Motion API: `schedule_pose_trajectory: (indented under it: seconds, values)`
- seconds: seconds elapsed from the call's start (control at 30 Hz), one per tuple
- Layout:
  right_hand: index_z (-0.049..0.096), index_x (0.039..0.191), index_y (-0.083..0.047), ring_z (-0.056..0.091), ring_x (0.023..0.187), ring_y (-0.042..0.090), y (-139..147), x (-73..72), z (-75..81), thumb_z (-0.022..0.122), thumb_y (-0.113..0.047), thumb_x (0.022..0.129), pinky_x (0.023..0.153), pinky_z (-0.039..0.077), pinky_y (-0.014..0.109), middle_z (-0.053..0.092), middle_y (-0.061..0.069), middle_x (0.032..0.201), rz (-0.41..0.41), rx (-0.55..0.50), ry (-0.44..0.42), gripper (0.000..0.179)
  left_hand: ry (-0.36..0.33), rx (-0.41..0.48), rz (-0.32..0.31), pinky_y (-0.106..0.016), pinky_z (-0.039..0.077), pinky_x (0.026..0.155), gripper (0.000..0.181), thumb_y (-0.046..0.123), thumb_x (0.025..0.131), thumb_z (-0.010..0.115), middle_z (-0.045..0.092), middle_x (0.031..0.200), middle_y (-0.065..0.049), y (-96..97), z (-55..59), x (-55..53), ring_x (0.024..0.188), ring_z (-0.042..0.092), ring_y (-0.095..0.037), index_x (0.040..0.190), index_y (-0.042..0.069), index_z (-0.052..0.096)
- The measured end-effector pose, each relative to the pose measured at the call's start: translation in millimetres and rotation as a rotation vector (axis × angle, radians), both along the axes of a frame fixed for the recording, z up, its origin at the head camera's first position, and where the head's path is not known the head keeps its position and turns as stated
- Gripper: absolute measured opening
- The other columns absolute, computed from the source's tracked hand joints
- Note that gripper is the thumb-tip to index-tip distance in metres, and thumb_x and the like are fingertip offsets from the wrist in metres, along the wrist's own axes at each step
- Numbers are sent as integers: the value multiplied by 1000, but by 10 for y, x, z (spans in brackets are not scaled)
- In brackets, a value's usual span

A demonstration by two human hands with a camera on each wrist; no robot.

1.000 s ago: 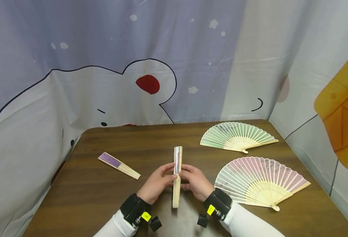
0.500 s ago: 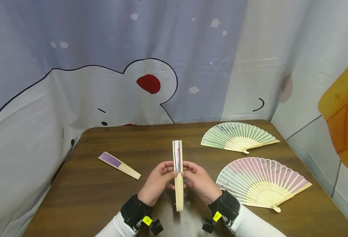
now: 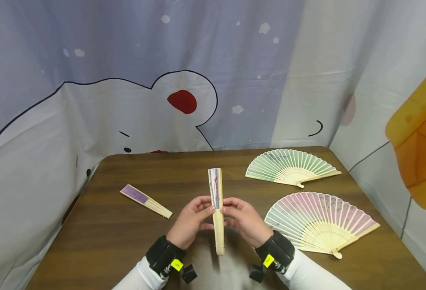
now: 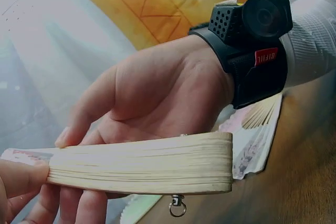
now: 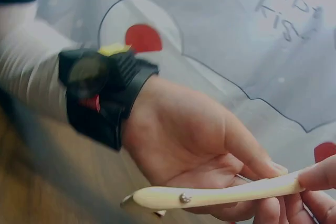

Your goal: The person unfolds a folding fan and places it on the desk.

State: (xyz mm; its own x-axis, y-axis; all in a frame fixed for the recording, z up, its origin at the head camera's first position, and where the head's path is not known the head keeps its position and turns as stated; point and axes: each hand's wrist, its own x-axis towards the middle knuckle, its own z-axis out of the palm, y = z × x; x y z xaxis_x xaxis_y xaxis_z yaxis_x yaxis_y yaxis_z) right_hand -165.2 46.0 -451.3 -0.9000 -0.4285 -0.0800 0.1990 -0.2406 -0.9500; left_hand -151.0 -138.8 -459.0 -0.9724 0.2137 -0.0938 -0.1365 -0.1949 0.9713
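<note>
Folded fan [image 3: 218, 231] held over the table [image 3: 108, 245] on my feed, left hand [image 3: 190, 221] pinching it between thumb and fingers, right hand [image 3: 248, 223] clamped on likewise, small metal ring [image 4: 184, 212] at its pivot end clear in my left wrist view, indistinct from the head.

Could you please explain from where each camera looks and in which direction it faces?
Head: on the person's head, facing forward and down at the table, held fan and curtain; left hand, right hand and white sleeves show.
Left wrist: on that wrist, facing across the held fan toward the right hand and its wristband; left fingers enter at lower left.
Right wrist: on that wrist, facing the opposite way, toward the left hand; right fingers enter at lower right.
Both wrist views share the held fan and curtain.
</note>
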Motion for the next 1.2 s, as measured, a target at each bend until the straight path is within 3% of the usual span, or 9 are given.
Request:
schedule_pose_trajectory:
  seconds: [0.3,0.8,1.2]
  values:
    - [60,103,-11,64,84,12,31,-22,0,55,-6,96,73,52,29,67,0,94,47,-57,-52,10,13,15,11,-41,59,72,38,16,97,65,63,117,-13,-13,12,-1,103,62,-26,130,1,53]
    - [54,114,2,66,83,15,56,-32,19,55,-7,97,70,54,28,68,4,96,0,40,29,20,22,-3,83,-38,58,74,34,16,97,63,66,114,-12,-40,55,-12,102,62,-23,126,0,57]
    - [44,116,0,69,80,20,64,-53,41,49,-6,98,64,59,36,68,7,94,-42,85,21,20,34,52,147,-39,57,73,24,10,96,60,65,100,-9,-88,99,-19,96,61,-27,116,-4,57]
